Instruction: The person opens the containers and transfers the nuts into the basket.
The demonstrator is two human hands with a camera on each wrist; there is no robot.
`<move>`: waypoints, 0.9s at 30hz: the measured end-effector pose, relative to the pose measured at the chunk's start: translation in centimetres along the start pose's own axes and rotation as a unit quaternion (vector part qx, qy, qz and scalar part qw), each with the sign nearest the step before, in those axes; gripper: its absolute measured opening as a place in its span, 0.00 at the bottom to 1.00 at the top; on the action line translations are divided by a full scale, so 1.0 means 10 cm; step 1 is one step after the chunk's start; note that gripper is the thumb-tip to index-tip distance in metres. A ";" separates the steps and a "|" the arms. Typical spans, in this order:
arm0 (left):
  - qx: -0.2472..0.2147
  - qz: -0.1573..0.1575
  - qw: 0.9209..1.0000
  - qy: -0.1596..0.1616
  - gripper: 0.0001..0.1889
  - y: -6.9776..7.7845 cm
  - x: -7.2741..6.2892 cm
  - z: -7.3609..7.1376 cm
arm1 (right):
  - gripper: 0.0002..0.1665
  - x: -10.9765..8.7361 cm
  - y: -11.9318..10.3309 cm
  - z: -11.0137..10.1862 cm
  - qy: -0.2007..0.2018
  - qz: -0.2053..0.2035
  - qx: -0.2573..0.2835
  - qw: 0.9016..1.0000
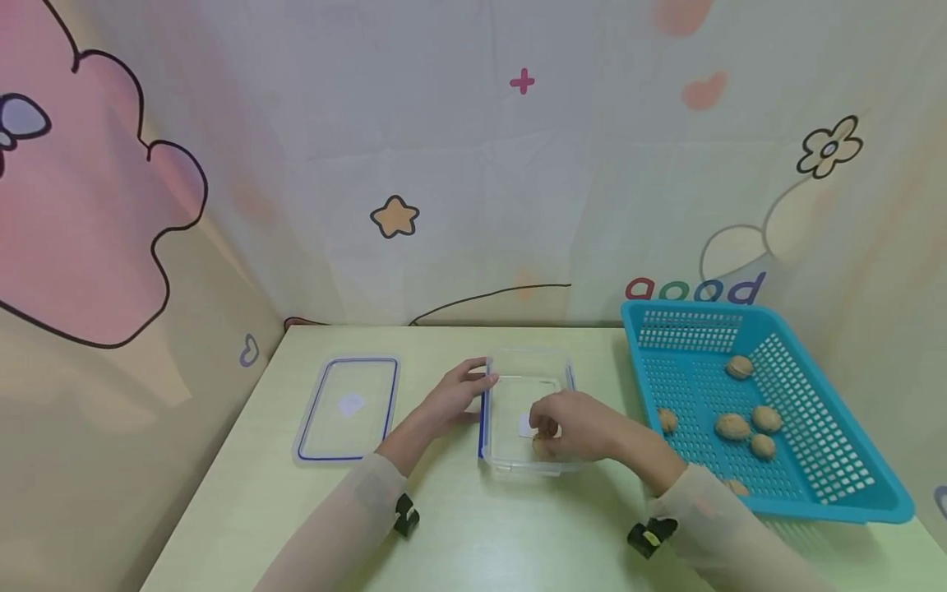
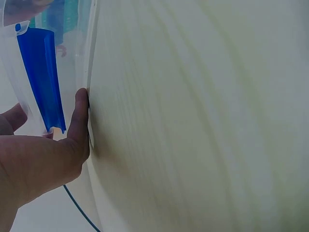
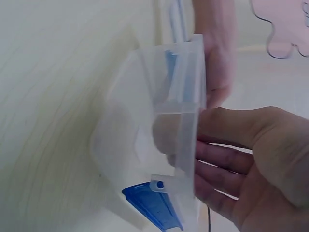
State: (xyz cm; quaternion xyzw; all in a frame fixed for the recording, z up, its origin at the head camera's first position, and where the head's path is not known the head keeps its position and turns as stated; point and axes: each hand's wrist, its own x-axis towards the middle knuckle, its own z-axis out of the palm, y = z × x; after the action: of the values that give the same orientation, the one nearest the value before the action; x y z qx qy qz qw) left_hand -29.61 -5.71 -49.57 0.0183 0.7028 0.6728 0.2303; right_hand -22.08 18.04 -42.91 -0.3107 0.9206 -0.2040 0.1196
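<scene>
A clear plastic food container (image 1: 510, 469) with blue side latches stands lidless on the table. My left hand (image 1: 453, 399) holds its left side, fingers at the rim and thumb low against the outer wall; the left wrist view shows this hand (image 2: 53, 154) beside a blue latch (image 2: 41, 77). Inside the container, my right hand (image 1: 580, 423) pinches a walnut (image 1: 542, 448) low down. Seen from the right wrist, that hand (image 3: 260, 164) reaches over the rim, its fingertips blurred behind the frosted wall.
Left of the container lies its flat clear lid (image 1: 348, 411) with a blue seal. A blue plastic basket (image 1: 851, 444) at the right holds several walnuts (image 1: 732, 427). A printed cloth (image 1: 473, 164) hangs behind the table (image 1: 444, 543).
</scene>
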 end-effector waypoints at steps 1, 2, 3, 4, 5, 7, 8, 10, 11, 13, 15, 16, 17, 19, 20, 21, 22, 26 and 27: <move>0.000 0.001 1.000 0.000 0.33 -0.01 0.00 0.00 | 0.09 -0.03 0.00 0.00 0.015 -0.004 0.000 1.000; 0.000 0.001 1.000 0.000 0.33 -0.01 0.01 0.01 | 0.10 -0.06 0.00 -0.01 0.031 -0.006 0.004 1.000; -0.001 0.002 1.000 0.000 0.33 -0.02 0.01 0.01 | 0.10 -0.10 0.00 -0.02 0.047 -0.010 0.005 0.999; -0.002 0.003 1.000 0.000 0.33 -0.02 0.01 0.01 | 0.10 -0.14 0.00 -0.03 0.064 -0.011 0.006 0.998; -0.001 0.005 1.000 0.000 0.33 -0.03 0.02 0.02 | 0.10 -0.19 -0.01 -0.05 0.081 -0.012 0.004 0.997; -0.001 0.005 1.000 0.000 0.33 -0.03 0.02 0.02 | 0.10 -0.29 -0.01 -0.09 0.117 -0.019 0.004 0.993; 0.000 0.005 1.000 0.000 0.33 -0.03 0.02 0.02 | 0.10 -0.34 -0.01 -0.11 0.135 -0.022 0.005 0.991; 0.002 0.006 1.000 0.001 0.33 -0.03 0.03 0.01 | 0.10 -0.44 -0.01 -0.18 0.168 -0.025 0.002 0.985; 0.002 0.006 1.000 0.001 0.33 -0.03 0.03 0.01 | 0.10 -0.48 0.00 -0.21 0.183 -0.026 0.003 0.983; 0.002 0.007 1.000 0.002 0.33 -0.03 0.03 0.01 | 0.10 -0.56 0.02 -0.28 0.206 -0.019 0.004 0.978; 0.001 0.009 1.000 0.002 0.33 -0.02 0.02 0.00 | 0.11 -0.63 0.05 -0.36 0.225 -0.008 0.000 0.974; 0.000 0.009 1.000 0.003 0.33 -0.02 0.02 0.00 | 0.12 -0.66 0.06 -0.40 0.233 -0.004 -0.003 0.972; 0.001 0.010 1.000 0.003 0.33 -0.02 0.02 0.00 | 0.12 -0.70 0.08 -0.44 0.241 -0.001 -0.009 0.971; 0.002 0.009 1.000 0.002 0.32 -0.03 0.02 -0.01 | 0.13 -0.78 0.11 -0.51 0.257 0.008 -0.018 0.966; 0.003 0.009 1.000 0.001 0.32 -0.03 0.02 -0.01 | 0.13 -0.82 0.13 -0.54 0.264 0.011 -0.021 0.964; 0.004 0.008 1.000 0.000 0.32 -0.03 0.02 -0.01 | 0.13 -0.86 0.15 -0.57 0.271 0.014 -0.025 0.962; 0.003 0.008 1.000 -0.002 0.32 -0.03 0.02 -0.01 | 0.13 -0.90 0.16 -0.60 0.279 0.018 -0.028 0.960; 0.005 0.009 1.000 -0.007 0.32 -0.03 0.03 -0.01 | 0.15 -1.07 0.28 -0.68 0.306 0.037 -0.031 0.951; 0.004 0.009 1.000 -0.008 0.32 -0.03 0.03 -0.01 | 0.16 -1.12 0.33 -0.68 0.313 0.043 -0.029 0.948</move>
State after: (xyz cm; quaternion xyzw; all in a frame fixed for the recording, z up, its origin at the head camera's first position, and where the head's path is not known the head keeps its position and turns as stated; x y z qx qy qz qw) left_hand -29.83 -5.68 -49.98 0.0304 0.7034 0.6719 0.2298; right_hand -17.49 29.40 -37.27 -0.1951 0.9296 -0.2592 -0.1748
